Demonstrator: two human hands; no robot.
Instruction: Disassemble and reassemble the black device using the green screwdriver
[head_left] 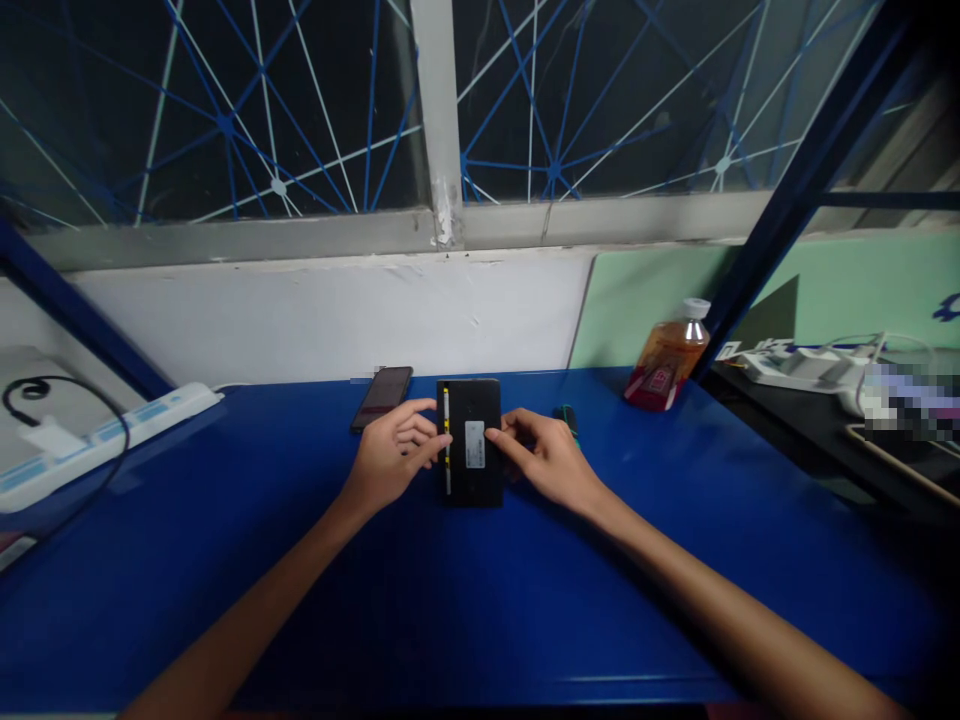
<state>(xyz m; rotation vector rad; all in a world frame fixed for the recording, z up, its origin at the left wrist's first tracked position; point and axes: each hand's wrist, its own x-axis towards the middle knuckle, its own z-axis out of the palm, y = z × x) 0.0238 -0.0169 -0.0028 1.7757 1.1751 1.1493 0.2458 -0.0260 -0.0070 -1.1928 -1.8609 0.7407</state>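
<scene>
A flat black rectangular device [470, 485] stands nearly upright over the blue table, its broad face toward me. It carries a pale printed label [475, 445] in the middle and a white-and-yellow strip [448, 440] along its left side. My left hand [391, 450] pinches the left edge, thumb on the strip, with its other fingers loosely curled. From the right, my right hand [546, 455] grips the opposite edge, thumb by the label and fingers partly hidden behind. Past my right hand lies a small dark object with green edging [568, 418], partly covered.
A dark phone [382, 395] lies behind my left hand on the blue table [465, 610]. At the left is a white power strip [161, 410] with a black cable. A bottle of orange-red drink [666, 362] stands at the back right, beside a blue metal post [772, 240].
</scene>
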